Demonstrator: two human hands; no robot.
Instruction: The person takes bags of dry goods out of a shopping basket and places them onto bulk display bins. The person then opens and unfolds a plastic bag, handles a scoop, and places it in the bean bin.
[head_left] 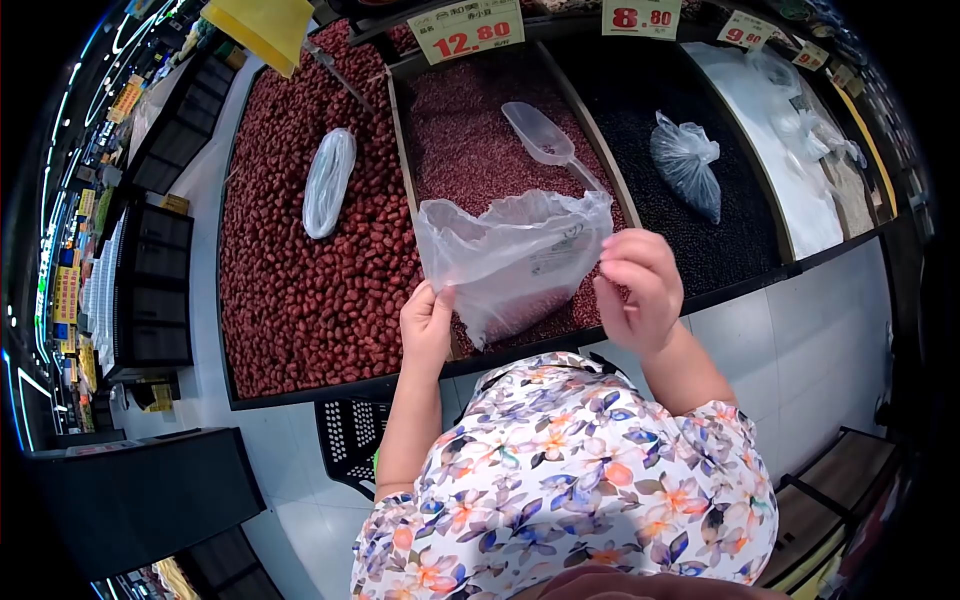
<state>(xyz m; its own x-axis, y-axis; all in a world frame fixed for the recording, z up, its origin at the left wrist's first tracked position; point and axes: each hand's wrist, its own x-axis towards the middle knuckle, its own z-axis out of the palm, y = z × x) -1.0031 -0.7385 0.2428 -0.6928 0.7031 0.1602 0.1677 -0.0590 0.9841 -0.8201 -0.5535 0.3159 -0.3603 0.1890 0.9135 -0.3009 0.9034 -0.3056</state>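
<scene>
A translucent plastic bag (pixel 515 260) is stretched between my two hands over the bin of small red beans (pixel 460 120). My left hand (pixel 428 325) pinches its left edge between thumb and fingers. At the bag's right edge is my right hand (pixel 640 285), its fingers curled against the plastic and the thumb lower down. The bag's mouth faces away from me, and reddish beans show at its lower part. Just beyond the bag, a clear plastic scoop (pixel 540 135) lies on the beans, its handle toward my right hand.
Left is a bin of red dates (pixel 290 290) with a rolled bundle of plastic bags (pixel 330 183) on top. Right, a knotted bag (pixel 685 165) lies on black beans (pixel 640 120). Price signs (pixel 466 36) stand behind. A black basket (pixel 350 440) is below the bin's front edge.
</scene>
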